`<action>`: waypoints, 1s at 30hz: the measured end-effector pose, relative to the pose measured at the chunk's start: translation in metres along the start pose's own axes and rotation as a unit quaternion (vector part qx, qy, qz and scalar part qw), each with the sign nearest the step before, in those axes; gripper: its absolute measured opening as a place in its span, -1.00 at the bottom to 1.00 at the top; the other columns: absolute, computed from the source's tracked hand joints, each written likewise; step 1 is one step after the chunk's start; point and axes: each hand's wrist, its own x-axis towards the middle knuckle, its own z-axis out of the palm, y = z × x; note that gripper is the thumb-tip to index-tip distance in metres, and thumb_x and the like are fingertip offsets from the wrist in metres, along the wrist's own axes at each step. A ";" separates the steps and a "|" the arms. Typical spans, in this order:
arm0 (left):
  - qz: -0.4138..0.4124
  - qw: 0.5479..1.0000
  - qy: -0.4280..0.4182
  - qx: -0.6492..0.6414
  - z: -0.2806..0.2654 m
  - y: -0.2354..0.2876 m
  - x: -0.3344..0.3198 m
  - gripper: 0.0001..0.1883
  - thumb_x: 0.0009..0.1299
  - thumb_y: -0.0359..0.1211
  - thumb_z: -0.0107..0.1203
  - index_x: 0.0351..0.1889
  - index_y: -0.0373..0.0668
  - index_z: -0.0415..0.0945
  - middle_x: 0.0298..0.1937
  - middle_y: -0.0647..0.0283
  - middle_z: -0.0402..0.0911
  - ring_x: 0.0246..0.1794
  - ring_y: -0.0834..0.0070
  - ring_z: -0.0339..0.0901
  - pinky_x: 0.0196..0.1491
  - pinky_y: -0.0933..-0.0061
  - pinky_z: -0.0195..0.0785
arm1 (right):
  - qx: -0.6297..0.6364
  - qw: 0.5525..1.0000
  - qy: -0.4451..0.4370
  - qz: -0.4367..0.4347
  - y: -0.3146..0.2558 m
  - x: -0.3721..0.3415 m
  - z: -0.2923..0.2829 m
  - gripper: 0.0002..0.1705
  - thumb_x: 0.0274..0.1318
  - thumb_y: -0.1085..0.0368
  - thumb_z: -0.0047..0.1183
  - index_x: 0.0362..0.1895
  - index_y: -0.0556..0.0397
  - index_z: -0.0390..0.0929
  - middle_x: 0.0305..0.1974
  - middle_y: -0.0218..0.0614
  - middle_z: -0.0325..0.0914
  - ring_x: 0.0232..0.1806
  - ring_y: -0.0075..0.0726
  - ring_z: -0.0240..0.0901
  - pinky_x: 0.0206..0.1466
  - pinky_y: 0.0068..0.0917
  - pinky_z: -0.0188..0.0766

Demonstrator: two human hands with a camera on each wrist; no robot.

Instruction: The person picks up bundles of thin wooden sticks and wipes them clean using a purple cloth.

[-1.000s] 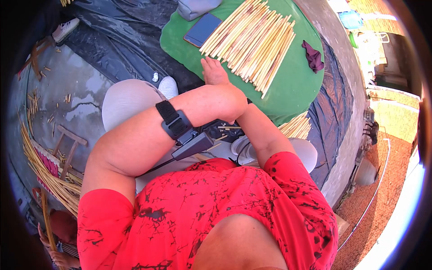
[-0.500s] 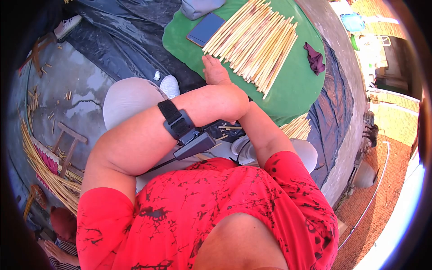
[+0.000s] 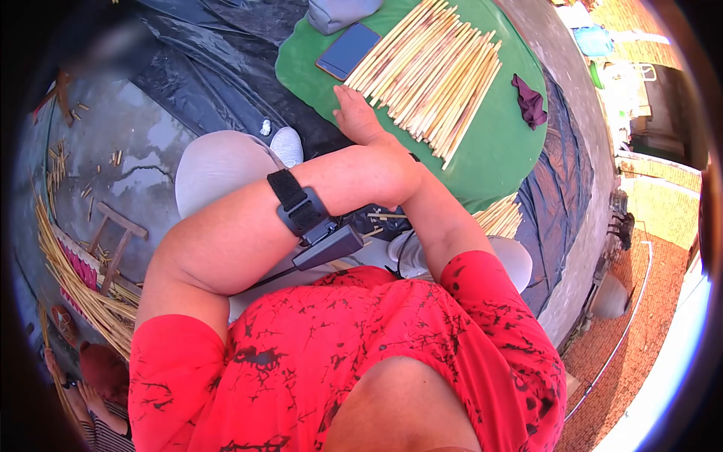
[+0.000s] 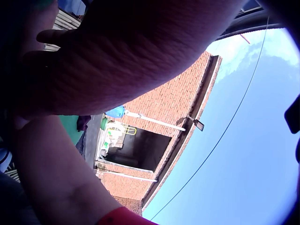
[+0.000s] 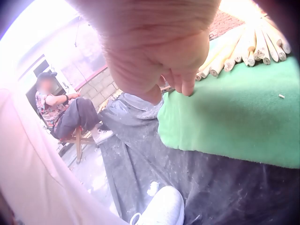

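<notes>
In the head view the two forearms cross. My right hand [image 3: 357, 114] is at the edge of the green cloth [image 3: 493, 154], fingers extended, beside the near end of a row of pale peeled sticks [image 3: 429, 71]. Seen from the right wrist, its loose fingertips [image 5: 187, 86] hang at the cloth's edge with nothing held. My left hand [image 3: 388, 172] lies across the right forearm near the wrist; most of its fingers are hidden or in shadow. The left wrist view has this left hand [image 4: 98, 70] dark above the right forearm [image 4: 61, 168].
A phone [image 3: 349, 50] and a grey bag [image 3: 343, 11] lie beside the sticks. A purple cloth [image 3: 529, 102] sits on the right side. Black plastic sheeting [image 3: 218, 64] covers the ground. More sticks [image 3: 501, 217] are near the right knee. A seated person [image 5: 68, 105] is opposite.
My right hand's fingers have shifted slightly up and left toward the phone. The left hand stays across the forearm. At lower left, another person's hands have moved.
</notes>
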 end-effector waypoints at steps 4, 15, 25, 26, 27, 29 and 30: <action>-0.007 1.000 -0.004 -0.002 -0.001 0.003 -0.001 -0.77 0.07 -0.26 0.19 -0.44 -0.24 0.60 -0.42 0.11 0.61 -0.33 0.18 0.57 -0.32 0.26 0.40 | 0.001 1.000 0.027 0.000 0.005 -0.005 0.002 -0.39 -0.03 0.34 0.00 0.17 0.14 0.16 0.15 -0.05 0.17 0.19 -0.02 0.10 0.21 -0.32 0.14; -0.005 1.000 -0.009 0.003 -0.009 0.005 -0.008 -0.80 0.09 -0.30 0.16 -0.44 -0.25 0.59 -0.43 0.15 0.61 -0.34 0.21 0.57 -0.33 0.27 0.42 | 0.071 0.986 0.122 0.093 0.027 -0.023 -0.007 -0.62 -0.05 0.33 0.00 -0.05 0.06 0.38 -0.17 -0.20 0.39 -0.08 -0.09 0.34 -0.07 -0.27 0.34; -0.045 0.998 -0.032 -0.016 -0.008 0.005 -0.001 -0.79 0.12 -0.29 0.16 -0.43 -0.27 0.58 -0.43 0.10 0.59 -0.32 0.18 0.56 -0.28 0.26 0.40 | 0.094 0.965 0.195 0.146 0.047 -0.039 -0.023 -0.69 -0.05 0.38 0.00 -0.13 0.11 0.43 -0.23 -0.12 0.42 -0.14 -0.04 0.37 -0.08 -0.28 0.34; -0.042 0.999 -0.023 -0.006 -0.009 0.004 -0.002 -0.78 0.12 -0.28 0.17 -0.42 -0.27 0.58 -0.43 0.10 0.59 -0.32 0.17 0.55 -0.27 0.26 0.40 | 0.095 0.965 0.197 0.147 0.052 -0.039 -0.028 -0.69 -0.05 0.38 0.00 -0.13 0.11 0.43 -0.23 -0.12 0.42 -0.14 -0.04 0.37 -0.08 -0.28 0.34; -0.040 0.999 -0.014 0.003 -0.010 0.005 -0.004 -0.77 0.11 -0.27 0.17 -0.41 -0.27 0.57 -0.42 0.09 0.59 -0.32 0.17 0.55 -0.26 0.26 0.40 | 0.110 0.956 0.224 0.156 0.051 -0.040 -0.039 -0.69 -0.04 0.37 0.00 -0.12 0.11 0.43 -0.21 -0.12 0.43 -0.17 -0.08 0.40 -0.09 -0.31 0.36; -0.038 0.999 -0.011 0.003 -0.014 0.006 -0.006 -0.75 0.11 -0.27 0.18 -0.40 -0.28 0.56 -0.42 0.08 0.59 -0.31 0.16 0.55 -0.25 0.26 0.40 | 0.159 0.932 0.262 0.190 0.070 -0.041 -0.054 -0.68 0.00 0.32 0.02 -0.11 0.13 0.45 -0.19 -0.14 0.48 -0.26 -0.24 0.48 -0.13 -0.37 0.39; -0.035 0.999 -0.008 0.004 -0.015 0.007 -0.007 -0.74 0.10 -0.26 0.18 -0.39 -0.30 0.56 -0.41 0.07 0.58 -0.31 0.15 0.54 -0.24 0.26 0.40 | 0.259 0.903 0.265 0.215 0.084 -0.040 -0.069 -0.67 0.02 0.35 0.01 -0.08 0.16 0.43 -0.22 -0.18 0.49 -0.26 -0.32 0.47 -0.19 -0.43 0.42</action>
